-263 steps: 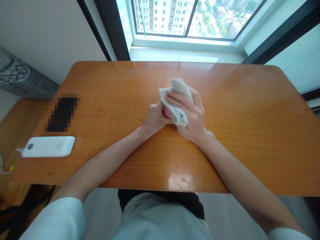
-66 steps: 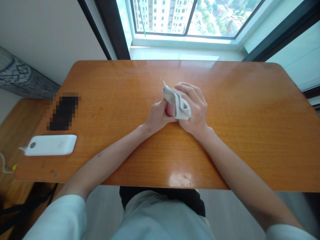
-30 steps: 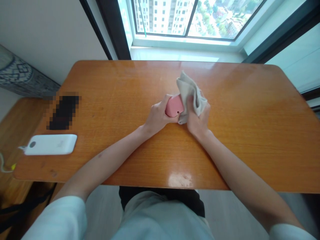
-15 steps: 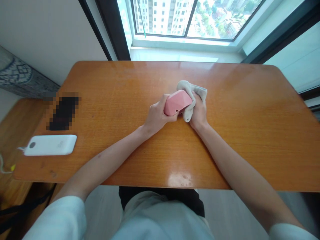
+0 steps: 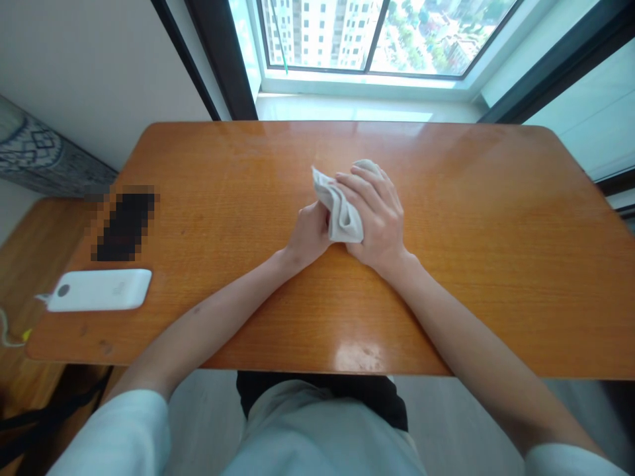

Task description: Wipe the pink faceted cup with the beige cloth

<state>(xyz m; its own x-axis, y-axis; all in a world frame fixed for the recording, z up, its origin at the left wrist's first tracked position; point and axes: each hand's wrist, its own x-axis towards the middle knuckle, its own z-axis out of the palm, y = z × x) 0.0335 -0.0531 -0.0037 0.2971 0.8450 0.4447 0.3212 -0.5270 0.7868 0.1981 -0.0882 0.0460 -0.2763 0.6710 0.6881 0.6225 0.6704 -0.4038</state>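
Right hand [image 5: 376, 218], fingers clamped on folded pale cloth [image 5: 346, 218]; left hand [image 5: 307, 233] clamped on a mostly hidden pink object [image 5: 328, 221] beneath, over the counter [image 5: 238, 192]. Rubbing likely wants even pressure, steady hold.

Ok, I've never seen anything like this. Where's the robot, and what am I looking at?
There's no robot here, just a person's two bare hands. Every picture comes from one camera worn on the head, looking forward and down, which is why you see both forearms.

The right hand holds a folded pale cloth. The left hand grips a pink object; half a second ago it showed plainly, but now the cloth covers nearly all of it.

On the wooden table, to the left, lie a white slab-like device and a dark item too pixelated to identify. Beyond the table is a window.
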